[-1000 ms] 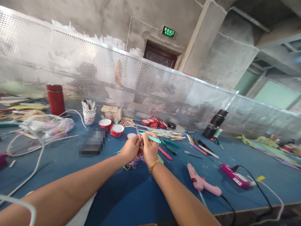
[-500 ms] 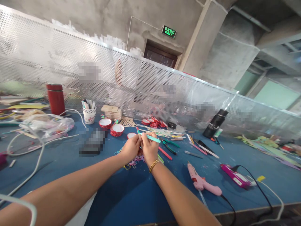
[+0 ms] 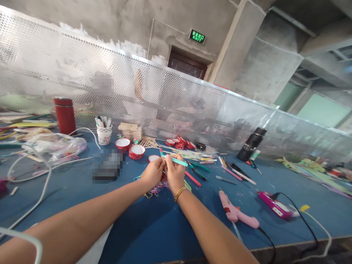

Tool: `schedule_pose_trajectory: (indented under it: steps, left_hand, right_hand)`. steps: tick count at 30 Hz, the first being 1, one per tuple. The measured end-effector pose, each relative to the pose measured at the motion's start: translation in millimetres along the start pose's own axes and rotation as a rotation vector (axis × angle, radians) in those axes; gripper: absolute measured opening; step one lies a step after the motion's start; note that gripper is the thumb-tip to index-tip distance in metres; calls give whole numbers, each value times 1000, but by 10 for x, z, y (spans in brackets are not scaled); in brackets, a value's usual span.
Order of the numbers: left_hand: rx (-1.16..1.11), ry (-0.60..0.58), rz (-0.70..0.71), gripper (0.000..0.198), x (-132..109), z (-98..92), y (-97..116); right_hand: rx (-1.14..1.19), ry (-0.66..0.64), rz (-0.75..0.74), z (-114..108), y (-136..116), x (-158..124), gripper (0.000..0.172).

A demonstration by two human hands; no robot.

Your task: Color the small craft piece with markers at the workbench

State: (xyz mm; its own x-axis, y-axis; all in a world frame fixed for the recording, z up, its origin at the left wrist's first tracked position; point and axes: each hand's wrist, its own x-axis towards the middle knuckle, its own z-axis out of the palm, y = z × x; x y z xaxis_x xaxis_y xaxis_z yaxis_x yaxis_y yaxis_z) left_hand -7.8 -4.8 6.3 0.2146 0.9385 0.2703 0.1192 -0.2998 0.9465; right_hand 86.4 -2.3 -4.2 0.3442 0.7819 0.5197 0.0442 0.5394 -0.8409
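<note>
A turquoise pen (image 3: pixel 180 161) is located at the fingertips of the right hand (image 3: pixel 175 174), above the surface (image 3: pixel 143 227). The pen slants, its far end projecting to the right across the knuckles. The right hand is closed around it in a writing-type grip, thumb and fingers pinched together. A slim stick (image 3: pixel 161 151) with a red and green end projects upward just beyond the fingertips of the left hand (image 3: pixel 153 172). The left hand is closed, thumb against curled fingers, gripping the stick; its lower part is hidden. The pen's left end meets or overlaps the stick; contact cannot be confirmed.

Both hands are side by side, fingertips together. The forearms converge from the lower corners, wrists inward; a gold bracelet (image 3: pixel 180 193) encircles the right wrist.

Beneath and near the left hand: a pile of coloured loops (image 3: pixel 158 189). Just right of the right hand: a red stick (image 3: pixel 193 179) and green-handled pliers (image 3: pixel 198 171). Beyond the hands, to the left: round red-sided pieces (image 3: pixel 136 151). Farther right and nearer the wearer: a pink glue gun (image 3: pixel 235 213). Well left of the hands: a red flask (image 3: pixel 65 116).
</note>
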Motion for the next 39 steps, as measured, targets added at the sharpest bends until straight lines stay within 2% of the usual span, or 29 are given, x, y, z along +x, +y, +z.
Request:
schedule_pose_trajectory:
  steps: [6, 10, 14, 20, 26, 32, 39]
  left_hand:
    - [-17, -5, 11, 24, 2, 7, -12]
    - [-53, -23, -22, 25, 22, 15, -57]
    - [-25, -15, 3, 27, 21, 13, -61]
    - [-62, -25, -15, 26, 0, 9, -22]
    - [-29, -19, 0, 26, 14, 4, -52]
    - [-18, -19, 0, 25, -6, 11, 0]
    - [-2, -6, 9, 25, -3, 1, -4]
  right_hand:
    - [98, 32, 61, 14, -83, -7, 23]
    - [48, 9, 19, 9, -49, -12, 24]
    - [-13, 16, -20, -2, -33, -6, 25]
    - [91, 16, 58, 13, -31, -3, 25]
    - [4, 11, -10, 1, -13, -3, 27]
    - [85, 25, 57, 14, -59, -8, 22]
    - [6, -4, -11, -1, 18, -9, 22]
